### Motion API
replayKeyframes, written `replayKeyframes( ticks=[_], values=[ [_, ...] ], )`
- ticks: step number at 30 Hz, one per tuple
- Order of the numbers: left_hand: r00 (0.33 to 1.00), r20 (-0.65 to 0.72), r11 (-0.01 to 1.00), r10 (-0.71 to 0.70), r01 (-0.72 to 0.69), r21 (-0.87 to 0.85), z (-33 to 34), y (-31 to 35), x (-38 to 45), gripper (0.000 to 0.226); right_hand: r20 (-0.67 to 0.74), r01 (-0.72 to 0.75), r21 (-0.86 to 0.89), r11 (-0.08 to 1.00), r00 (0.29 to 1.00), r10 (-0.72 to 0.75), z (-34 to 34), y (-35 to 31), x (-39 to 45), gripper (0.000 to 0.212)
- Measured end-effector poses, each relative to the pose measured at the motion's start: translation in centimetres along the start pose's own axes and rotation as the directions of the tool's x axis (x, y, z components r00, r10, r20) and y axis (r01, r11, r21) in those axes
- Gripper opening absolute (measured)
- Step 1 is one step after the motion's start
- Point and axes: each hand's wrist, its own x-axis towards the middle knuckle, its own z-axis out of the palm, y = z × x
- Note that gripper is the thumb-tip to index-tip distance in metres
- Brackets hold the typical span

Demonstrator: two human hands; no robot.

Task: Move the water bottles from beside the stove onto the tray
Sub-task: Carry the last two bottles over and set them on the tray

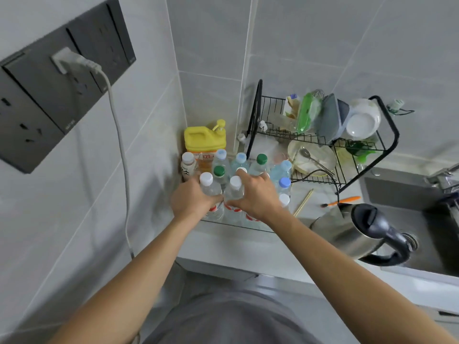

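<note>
Near the left wall, the left hand [190, 198] grips a white-capped bottle [210, 188], fingers curled round it; the right hand [255, 194] grips its neighbour [234, 188] likewise.

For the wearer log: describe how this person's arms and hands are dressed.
Both forearms are bare to the frame's bottom edge, with no sleeve cuff showing. The left hand and right hand wear no gloves; no rings, watch or bracelet show. A grey garment covers the torso.
</note>
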Motion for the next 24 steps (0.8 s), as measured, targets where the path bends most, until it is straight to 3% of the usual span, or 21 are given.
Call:
replayKeyframes(
  ticks=[7,13,17,21,24],
  values=[
    [0.998,0.056,1.000,0.007,-0.007,-0.002,2.1,-0.4,1.4,0.067,0.090,0.051,-0.223,0.973,0.995,-0.032,0.9,0.0,0.4,0.053],
    [0.993,0.115,0.998,0.034,-0.028,-0.059,2.9,-1.6,1.8,0.043,0.072,0.066,-0.165,0.984,0.996,-0.055,0.9,0.4,0.6,0.040],
    [0.968,0.097,0.972,0.231,-0.227,-0.056,2.0,-1.8,1.9,0.027,0.130,0.102,-0.135,0.986,0.988,-0.085,0.3,0.7,1.2,0.041],
    [0.891,0.265,0.922,0.369,-0.388,0.019,1.0,-2.7,2.8,0.040,0.176,0.122,-0.119,0.985,0.979,-0.100,-0.2,0.9,1.6,0.043],
    [0.859,0.298,0.896,0.415,-0.443,0.029,0.4,-3.1,3.4,0.037,0.195,0.137,-0.123,0.983,0.975,-0.111,-0.3,0.7,1.7,0.040]
  ],
)
